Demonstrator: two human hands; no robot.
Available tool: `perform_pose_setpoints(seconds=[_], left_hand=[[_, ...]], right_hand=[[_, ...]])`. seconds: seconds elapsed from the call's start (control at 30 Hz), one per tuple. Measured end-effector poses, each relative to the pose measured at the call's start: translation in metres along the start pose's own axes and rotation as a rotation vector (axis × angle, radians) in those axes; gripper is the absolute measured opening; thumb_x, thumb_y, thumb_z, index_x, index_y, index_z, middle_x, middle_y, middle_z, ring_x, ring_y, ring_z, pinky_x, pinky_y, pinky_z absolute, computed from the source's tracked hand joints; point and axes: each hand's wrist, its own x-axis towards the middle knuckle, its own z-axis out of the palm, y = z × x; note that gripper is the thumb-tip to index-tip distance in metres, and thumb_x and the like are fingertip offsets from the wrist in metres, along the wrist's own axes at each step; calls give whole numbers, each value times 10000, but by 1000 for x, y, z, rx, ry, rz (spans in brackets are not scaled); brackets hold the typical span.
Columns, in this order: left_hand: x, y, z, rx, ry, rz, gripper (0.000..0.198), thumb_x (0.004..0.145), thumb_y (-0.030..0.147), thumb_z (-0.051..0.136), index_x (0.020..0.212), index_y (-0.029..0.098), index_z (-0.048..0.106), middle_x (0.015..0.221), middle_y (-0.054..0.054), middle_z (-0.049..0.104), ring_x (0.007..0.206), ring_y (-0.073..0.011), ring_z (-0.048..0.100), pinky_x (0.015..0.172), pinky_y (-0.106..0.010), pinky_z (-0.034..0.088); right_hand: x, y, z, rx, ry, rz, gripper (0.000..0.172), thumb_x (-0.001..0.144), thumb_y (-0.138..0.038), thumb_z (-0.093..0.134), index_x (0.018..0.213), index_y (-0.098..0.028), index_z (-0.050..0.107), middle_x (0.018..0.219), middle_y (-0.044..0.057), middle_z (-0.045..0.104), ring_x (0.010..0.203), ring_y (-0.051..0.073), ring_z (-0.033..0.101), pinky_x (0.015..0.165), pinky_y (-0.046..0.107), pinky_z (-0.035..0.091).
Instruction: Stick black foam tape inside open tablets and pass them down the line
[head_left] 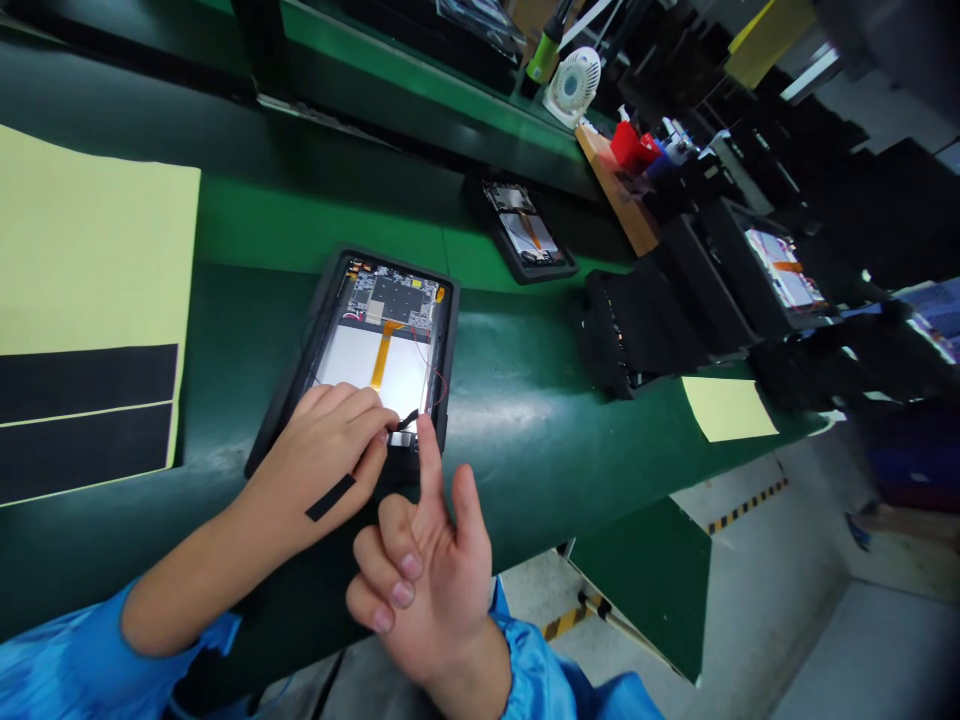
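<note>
An opened tablet [409, 358] lies in a black tray [450, 350], its circuit board, orange ribbon cable [382, 356] and thin red wire showing. Over its lower end, my left hand [330, 445] pinches a short strip of black tape [407, 420] between thumb and fingertips. Another black strip [330, 497] is stuck on the back of that hand near the thumb. My right hand [431, 570] is palm up with the index finger stretched to the tablet's lower right edge, by the tape's end. Its thumb stands apart and the other fingers are curled, with nothing in them.
At left lies a yellow sheet [97, 260] carrying wide black strips [86, 385]. Farther back is a second opened tablet [525, 225] in a tray. Stacked black trays [660, 300], a yellow paper [729, 408] and a small white fan [574, 85] are to the right.
</note>
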Motion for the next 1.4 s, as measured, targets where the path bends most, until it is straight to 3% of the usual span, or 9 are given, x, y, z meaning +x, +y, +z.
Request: perform_pose_setpoints(seconds=[0.13, 0.3, 0.6, 0.9, 1.03, 1.17, 1.4], left_hand=[[0, 0, -1, -15, 2, 7, 231, 1016, 149, 392, 994, 181, 620, 890, -41, 608, 861, -240, 536, 811, -412, 375], [1, 2, -1, -42, 4, -42, 255, 1055, 212, 401, 955, 193, 635, 891, -36, 633, 872, -239, 556, 836, -416, 370], [4, 5, 3, -18, -8, -133, 287, 1072, 316, 422, 897, 213, 625, 870, -37, 639, 852, -241, 559, 822, -426, 363], [4, 6, 1, 4, -6, -83, 245, 1015, 195, 408, 915, 197, 632, 860, -45, 624, 824, -242, 543, 780, -425, 382], [4, 6, 1, 12, 21, -43, 248, 1006, 161, 408, 887, 187, 624, 825, -42, 590, 800, -243, 526, 760, -415, 370], [2, 5, 1, 19, 28, -37, 256, 1026, 157, 396, 912, 177, 624, 855, -47, 591, 822, -247, 523, 770, -415, 369], [-2, 1, 6, -39, 94, -44, 258, 1050, 186, 410, 956, 173, 651, 908, -57, 627, 875, -244, 551, 796, -408, 397]], right_hand=[[1, 1, -3, 19, 26, 2, 551, 1061, -659, 406, 1580, -482, 348, 622, -94, 522, 469, 115, 317, 451, 193, 327], [3, 5, -9, 8, 140, -14, 715, 1012, -677, 503, 1631, -440, 232, 632, -96, 531, 480, 116, 358, 453, 190, 297], [2, 8, -8, -2, 151, -29, 749, 1005, -687, 505, 1635, -410, 209, 644, -97, 553, 477, 115, 368, 443, 196, 313], [3, -15, 0, -182, 157, -121, 680, 991, -646, 586, 1564, -322, 413, 575, -107, 486, 448, 106, 321, 413, 186, 306], [3, -24, 4, -196, 88, -129, 619, 1040, -633, 498, 1586, -365, 386, 576, -103, 504, 436, 107, 297, 397, 175, 322], [2, -16, 1, -125, 50, -66, 578, 1061, -648, 427, 1593, -432, 353, 591, -102, 520, 432, 109, 276, 387, 165, 330], [5, 1, -7, -106, 107, -12, 563, 1040, -678, 451, 1563, -485, 371, 617, -100, 477, 464, 109, 302, 415, 168, 310]])
